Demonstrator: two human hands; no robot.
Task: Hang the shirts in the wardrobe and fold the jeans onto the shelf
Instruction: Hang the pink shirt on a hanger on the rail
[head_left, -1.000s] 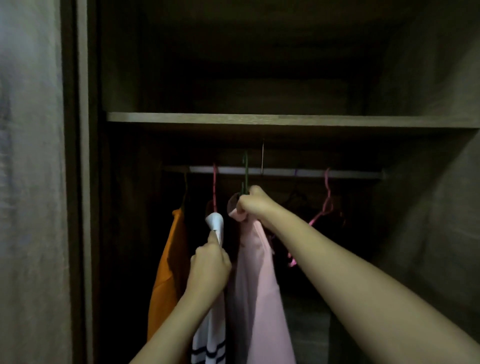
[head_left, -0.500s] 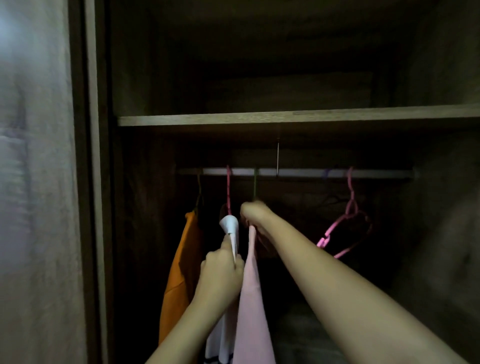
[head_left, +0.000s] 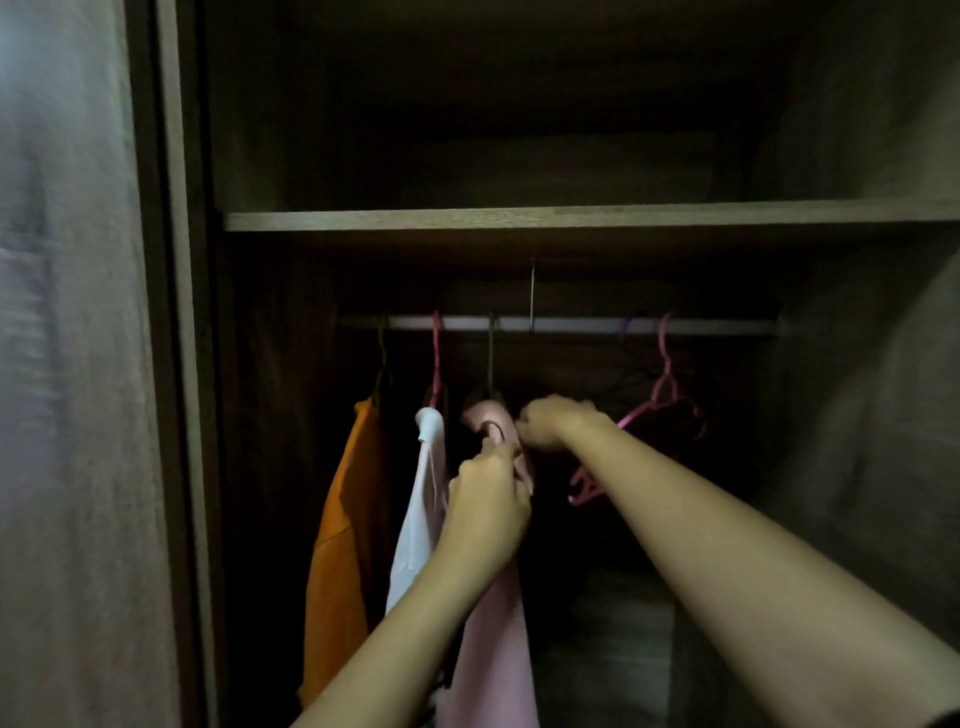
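Inside the dim wardrobe (head_left: 176, 364), 3 shirts hung from the rail (head_left: 571, 325) beneath the shelf (head_left: 571, 219): an orange shirt (head_left: 343, 545) leftmost, a white shirt (head_left: 423, 499) beside it, then the pink shirt (head_left: 493, 639). The left hand (head_left: 485, 512) pinched the pink shirt's collar; the right hand (head_left: 553, 422) gripped its hanger end. An empty pink hanger (head_left: 662, 400) hung further right.

The single head-worn view faces straight into the dim wardrobe (head_left: 187, 364), close to its rail (head_left: 571, 325).
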